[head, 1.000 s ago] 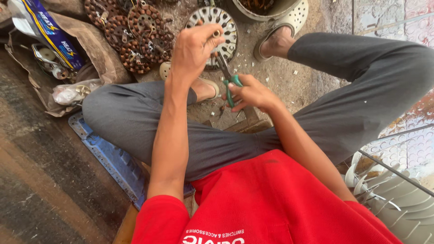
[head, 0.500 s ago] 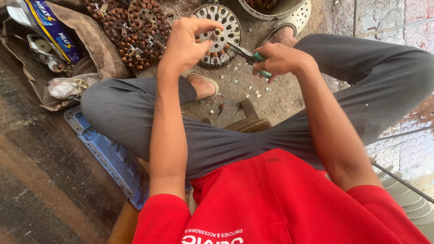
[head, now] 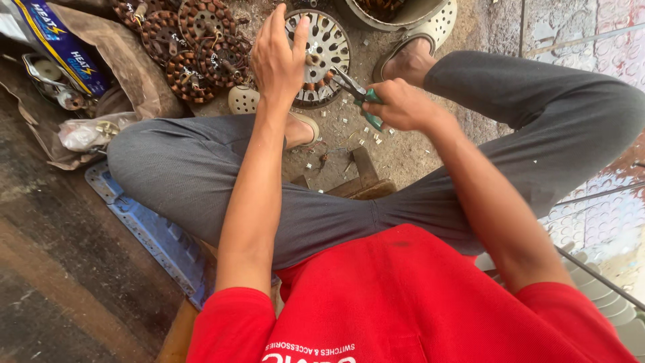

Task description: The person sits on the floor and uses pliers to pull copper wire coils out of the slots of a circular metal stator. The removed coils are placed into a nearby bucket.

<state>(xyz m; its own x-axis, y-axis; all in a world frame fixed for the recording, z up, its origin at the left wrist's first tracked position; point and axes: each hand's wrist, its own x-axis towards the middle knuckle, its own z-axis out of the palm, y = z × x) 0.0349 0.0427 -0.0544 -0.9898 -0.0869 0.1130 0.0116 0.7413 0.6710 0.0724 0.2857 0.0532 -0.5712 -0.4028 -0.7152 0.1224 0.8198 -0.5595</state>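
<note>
My left hand (head: pixel 279 57) reaches forward and rests its fingers on a round perforated metal motor cover (head: pixel 322 50) that lies on the ground; whether it grips the cover or only steadies it is hidden. My right hand (head: pixel 400 104) is closed around green-handled pliers (head: pixel 356 94). The plier jaws point left at a small part near the cover's middle, just by my left fingers. I sit cross-legged in grey trousers and a red shirt, with sandalled feet under my hands.
Several copper-wound motor stators (head: pixel 191 40) are heaped at the top left. A brown sack with a blue-and-yellow package (head: pixel 64 47) and a plastic bag lie at left. A metal bowl (head: pixel 396 13) stands at the top. A blue board (head: pixel 151 235) lies under my left leg. Small metal scraps litter the ground.
Both hands have moved forward from over my lap to the perforated cover. The pliers went from pointing downward to pointing left at the cover. My left hand has opened its fingers onto it.
</note>
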